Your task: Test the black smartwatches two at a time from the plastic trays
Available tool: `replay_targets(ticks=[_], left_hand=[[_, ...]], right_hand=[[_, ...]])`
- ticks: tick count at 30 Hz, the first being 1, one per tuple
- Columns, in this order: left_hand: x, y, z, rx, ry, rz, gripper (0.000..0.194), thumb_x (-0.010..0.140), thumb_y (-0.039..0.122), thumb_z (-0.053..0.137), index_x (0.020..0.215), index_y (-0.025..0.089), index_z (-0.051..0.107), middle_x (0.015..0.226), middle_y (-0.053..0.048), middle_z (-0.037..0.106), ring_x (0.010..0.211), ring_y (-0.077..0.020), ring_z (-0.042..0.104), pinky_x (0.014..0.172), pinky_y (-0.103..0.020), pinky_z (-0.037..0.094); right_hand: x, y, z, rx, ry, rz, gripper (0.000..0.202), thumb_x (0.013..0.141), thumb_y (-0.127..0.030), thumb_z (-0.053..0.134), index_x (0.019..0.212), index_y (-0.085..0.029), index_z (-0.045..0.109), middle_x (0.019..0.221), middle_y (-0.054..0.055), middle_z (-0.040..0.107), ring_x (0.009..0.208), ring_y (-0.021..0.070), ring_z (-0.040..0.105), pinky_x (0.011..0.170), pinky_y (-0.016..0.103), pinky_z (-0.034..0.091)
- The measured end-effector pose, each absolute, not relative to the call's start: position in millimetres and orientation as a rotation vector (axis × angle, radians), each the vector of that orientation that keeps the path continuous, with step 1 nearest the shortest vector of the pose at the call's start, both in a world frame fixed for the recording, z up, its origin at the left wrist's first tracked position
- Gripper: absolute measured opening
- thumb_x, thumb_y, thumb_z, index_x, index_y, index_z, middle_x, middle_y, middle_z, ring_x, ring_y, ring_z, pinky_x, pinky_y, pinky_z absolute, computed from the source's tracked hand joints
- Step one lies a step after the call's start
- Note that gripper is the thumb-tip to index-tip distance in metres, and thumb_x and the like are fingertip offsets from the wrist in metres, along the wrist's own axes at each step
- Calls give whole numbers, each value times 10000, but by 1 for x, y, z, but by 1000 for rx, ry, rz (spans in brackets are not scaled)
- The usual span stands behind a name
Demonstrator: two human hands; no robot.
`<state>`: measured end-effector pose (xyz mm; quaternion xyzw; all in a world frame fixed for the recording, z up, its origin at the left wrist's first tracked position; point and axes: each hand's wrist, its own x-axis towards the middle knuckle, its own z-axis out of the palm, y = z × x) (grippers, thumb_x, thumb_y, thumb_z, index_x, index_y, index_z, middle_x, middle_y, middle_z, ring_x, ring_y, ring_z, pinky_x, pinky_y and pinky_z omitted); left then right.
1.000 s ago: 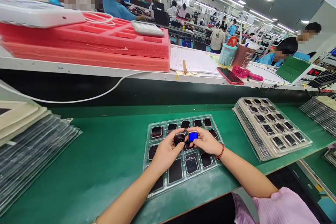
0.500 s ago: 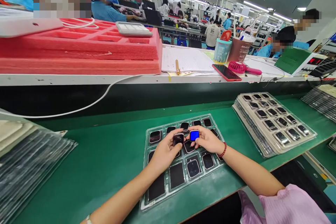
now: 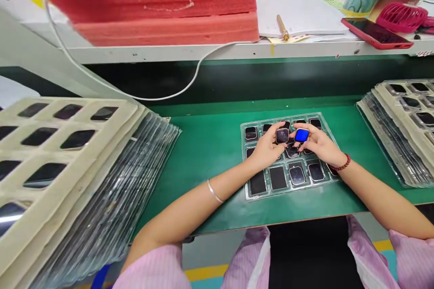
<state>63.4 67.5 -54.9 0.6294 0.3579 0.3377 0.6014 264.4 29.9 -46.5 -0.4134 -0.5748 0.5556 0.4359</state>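
Note:
My left hand (image 3: 266, 151) pinches a dark-screened watch face (image 3: 282, 136) between thumb and fingers. Close to its right, my right hand (image 3: 320, 144) grips another watch face (image 3: 301, 135), whose screen glows blue. Both are held above a clear plastic tray (image 3: 249, 193) on the green bench. Several square dark watch faces sit in the tray's compartments, among them one at the front (image 3: 297, 174). Two front-left compartments show plain black squares. My hands cover part of the tray's middle.
Tall stacks of trays stand on the left (image 3: 129, 144) and the right (image 3: 389, 140). Behind is a white shelf (image 3: 203, 54) with red foam (image 3: 162, 9), a pen (image 3: 282, 27), a red phone (image 3: 378, 32) and a pink fan (image 3: 402, 17). A white cable (image 3: 169, 97) hangs below the shelf.
The view has swung down and to the left, bringing the left tray stack further into sight. Both hands still hold their watch faces over the tray, now slightly further apart.

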Motion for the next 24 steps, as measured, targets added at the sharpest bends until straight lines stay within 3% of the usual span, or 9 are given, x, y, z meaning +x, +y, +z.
replay_targets(ticks=[3, 8, 15, 24], left_hand=[[62, 67, -53, 1486, 816, 796, 676, 743, 147, 602, 1379, 192, 380, 1085, -94, 625, 890, -182, 627, 661, -237, 499], [62, 67, -56, 1483, 818, 815, 466, 795, 163, 526, 1261, 169, 514, 890, -44, 632, 644, -122, 597, 627, -251, 490], [63, 66, -58, 1419, 818, 829, 634, 665, 41, 513, 1285, 175, 487, 1013, -69, 640, 771, -148, 634, 761, -287, 527], [61, 70, -57, 1469, 826, 797, 635, 694, 139, 530, 1322, 152, 437, 1015, -84, 635, 866, -168, 626, 786, -288, 521]], right_hand=[[264, 29, -46, -1067, -1435, 1362, 487, 825, -214, 591, 1295, -200, 462, 1172, 110, 626, 811, 146, 647, 688, 297, 576], [263, 28, -46, -1094, -1463, 1358, 421, 857, -232, 568, 1263, -172, 475, 1093, 108, 653, 733, 124, 638, 627, 261, 556], [261, 27, -44, -1083, -1447, 1350, 497, 794, -143, 562, 1277, -203, 460, 1180, 108, 623, 810, 141, 655, 632, 256, 551], [257, 28, -51, -1029, -1404, 1348, 426, 790, -149, 541, 1213, -175, 503, 1044, 86, 670, 703, 112, 656, 597, 222, 541]])
